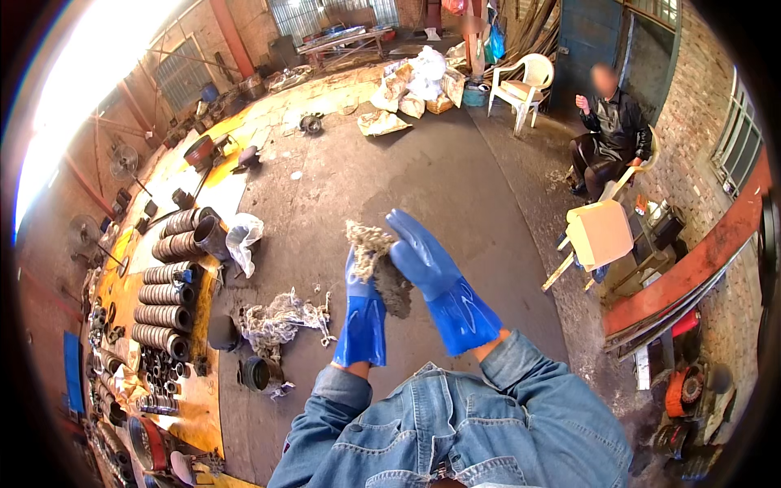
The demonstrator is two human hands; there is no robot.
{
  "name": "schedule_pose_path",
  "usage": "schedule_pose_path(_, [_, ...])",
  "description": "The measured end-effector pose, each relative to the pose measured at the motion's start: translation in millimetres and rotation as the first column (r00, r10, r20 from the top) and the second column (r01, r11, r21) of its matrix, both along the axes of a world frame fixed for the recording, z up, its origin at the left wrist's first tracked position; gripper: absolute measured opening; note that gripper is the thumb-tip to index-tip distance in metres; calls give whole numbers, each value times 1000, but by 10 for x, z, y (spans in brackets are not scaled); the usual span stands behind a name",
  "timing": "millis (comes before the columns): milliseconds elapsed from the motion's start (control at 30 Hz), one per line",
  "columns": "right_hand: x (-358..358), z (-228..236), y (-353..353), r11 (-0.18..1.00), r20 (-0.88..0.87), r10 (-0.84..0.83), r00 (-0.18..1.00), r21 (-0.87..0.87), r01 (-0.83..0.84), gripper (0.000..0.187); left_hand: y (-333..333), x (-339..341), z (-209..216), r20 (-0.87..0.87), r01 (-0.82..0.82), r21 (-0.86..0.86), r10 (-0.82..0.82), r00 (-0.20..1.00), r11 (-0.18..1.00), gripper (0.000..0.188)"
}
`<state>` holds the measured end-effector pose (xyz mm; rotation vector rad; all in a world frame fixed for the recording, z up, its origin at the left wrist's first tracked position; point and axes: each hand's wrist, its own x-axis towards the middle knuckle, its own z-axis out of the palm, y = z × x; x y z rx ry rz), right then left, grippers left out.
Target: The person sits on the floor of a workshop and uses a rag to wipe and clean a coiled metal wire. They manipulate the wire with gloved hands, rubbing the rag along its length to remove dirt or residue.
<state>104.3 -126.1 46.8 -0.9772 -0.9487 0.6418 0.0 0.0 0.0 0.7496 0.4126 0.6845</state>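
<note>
Head view: a wad of grey fibre (370,242) is located at the left hand (356,275), in front of the body and clear of the floor. The left fingers are hidden behind the wad; whether they are closed on it cannot be determined. The right hand (423,256) is held with its fingers extended, not clamped on anything; its inner edge lies against or just beside the wad. The two hands are close together, angled toward each other.

Progress, as judged: handling of the wad appears to be under way. Done: the wad is lifted. Not done: it has not been set down. A loose heap of similar fibre (281,321) lies on the floor; whether any of it is to be used cannot be determined.

Count:
- Gloves, blue: two, one per hand.
- Wads at the hands: one.
- Fibre heaps on the floor: one.
- White plastic bag (243,241) beside the ring rows: one.
- Rows of dark rings (161,315) at left: about six; individual rings too small to count.
- Seated person (612,126) at right: one.
- Standing fans (124,161) at far left: two.
</note>
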Motion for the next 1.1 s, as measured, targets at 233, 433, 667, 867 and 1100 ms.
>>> schedule_pose_path(233, [-250, 255, 122, 992, 789, -58, 612, -21, 122, 98, -125, -464, 136, 253, 61, 69, -76, 964, 996, 49])
schedule_pose_path(433, [-622, -20, 178, 949, 642, -312, 700, 175, 263, 73, 69, -366, 144, 424, 113, -143, -42, 905, 983, 52])
schedule_pose_path(667, [111, -224, 284, 863, 80, -499, 863, -37, 503, 35, -248, 33, 465, 35, 250, 214, -263, 964, 944, 60])
schedule_pose_path(867, [693, -101, -441, 955, -356, -260, 898, 44, 294, 37, 619, 179, 1844, -109, -26, 799, 186, 977, 601, 81])
schedule_pose_path(1100, [726, -177, -1082, 987, -603, -159, 781, -67, 149, 38, 1429, 413, 2937, 65, 287, 892, 726, 684, -350, 71])
